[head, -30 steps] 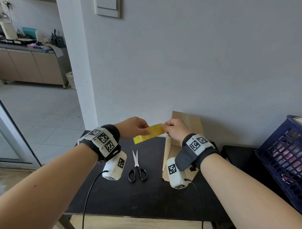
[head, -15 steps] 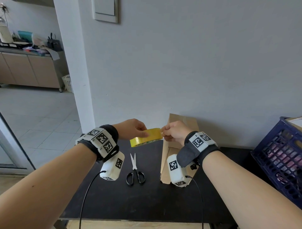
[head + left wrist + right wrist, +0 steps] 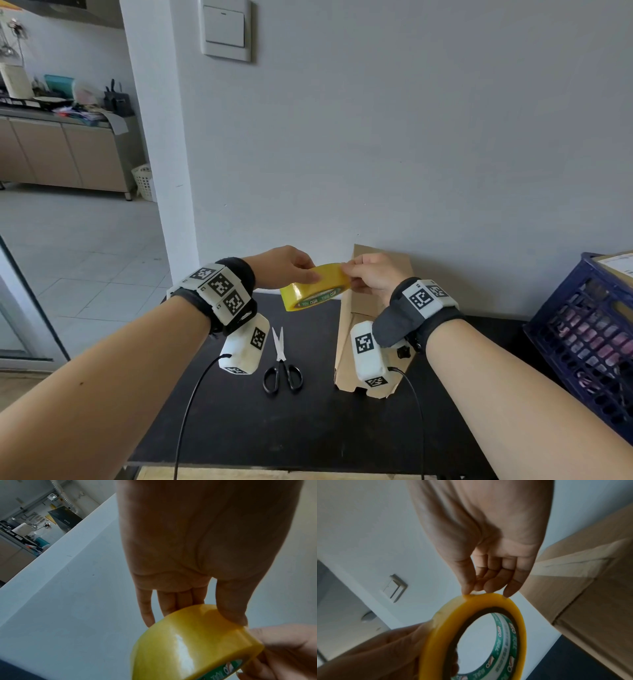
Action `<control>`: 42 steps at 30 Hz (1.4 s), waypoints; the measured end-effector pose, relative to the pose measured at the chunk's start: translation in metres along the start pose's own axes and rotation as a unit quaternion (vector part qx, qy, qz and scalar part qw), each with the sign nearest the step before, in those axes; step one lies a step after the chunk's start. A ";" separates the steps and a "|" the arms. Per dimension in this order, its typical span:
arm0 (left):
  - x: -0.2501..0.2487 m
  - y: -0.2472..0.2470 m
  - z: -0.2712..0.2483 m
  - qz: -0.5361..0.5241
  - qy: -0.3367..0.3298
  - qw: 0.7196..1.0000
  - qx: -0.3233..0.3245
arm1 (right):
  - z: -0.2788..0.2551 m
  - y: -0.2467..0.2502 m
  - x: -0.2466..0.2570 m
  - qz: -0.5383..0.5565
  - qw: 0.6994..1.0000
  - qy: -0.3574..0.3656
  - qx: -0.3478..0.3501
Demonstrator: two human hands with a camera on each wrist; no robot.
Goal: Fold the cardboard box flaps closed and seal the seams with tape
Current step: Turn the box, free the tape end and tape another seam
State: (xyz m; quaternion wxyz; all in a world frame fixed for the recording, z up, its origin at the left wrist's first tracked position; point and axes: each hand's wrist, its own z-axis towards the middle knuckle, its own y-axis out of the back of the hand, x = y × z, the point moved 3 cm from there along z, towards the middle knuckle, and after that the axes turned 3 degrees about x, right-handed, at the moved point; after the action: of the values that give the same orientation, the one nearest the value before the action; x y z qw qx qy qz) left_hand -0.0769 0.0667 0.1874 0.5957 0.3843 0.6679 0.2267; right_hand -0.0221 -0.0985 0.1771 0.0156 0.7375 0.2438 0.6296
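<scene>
A yellow tape roll (image 3: pixel 315 286) hangs in the air above the table between both hands. My left hand (image 3: pixel 306 274) grips its left side, thumb on the outer face (image 3: pixel 229 609) and fingers behind. My right hand (image 3: pixel 349 275) pinches the roll's rim with thumb and fingertips (image 3: pixel 508 592); the roll's yellow ring (image 3: pixel 440 628) and green-printed core show in the right wrist view. The brown cardboard box (image 3: pixel 346 356) stands on the table under and behind my right hand, against the wall, partly hidden by that hand and wrist.
Black-handled scissors (image 3: pixel 281 363) lie on the black table (image 3: pixel 274 428) between my wrists, left of the box. A dark blue crate (image 3: pixel 582 342) sits at the right edge. The grey wall rises directly behind the table; open floor lies to the left.
The roll has tilted so its printed core side faces me, where before only its yellow band showed. Both hands stay on it at the same place above the table.
</scene>
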 end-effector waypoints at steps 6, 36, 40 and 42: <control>-0.008 0.002 0.001 0.013 0.013 1.000 -0.007 | -0.002 0.005 0.009 -0.118 0.990 0.058 -0.055; -0.015 0.004 0.010 -0.180 0.002 0.981 -0.079 | -0.021 0.068 -0.016 0.008 0.984 0.040 -0.174; -0.020 -0.002 0.014 -0.157 -0.006 0.986 -0.061 | -0.024 0.075 -0.025 -0.009 0.982 0.030 -0.184; -0.022 -0.003 0.014 -0.152 -0.010 0.987 -0.058 | -0.026 0.079 -0.030 -0.034 0.979 0.027 -0.200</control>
State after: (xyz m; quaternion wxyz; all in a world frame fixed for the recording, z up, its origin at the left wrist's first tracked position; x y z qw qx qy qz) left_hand -0.0640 0.0454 0.1959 0.6509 0.2449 0.6987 0.1680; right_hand -0.0221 -0.1867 0.1808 0.1777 0.6935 0.1380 0.6844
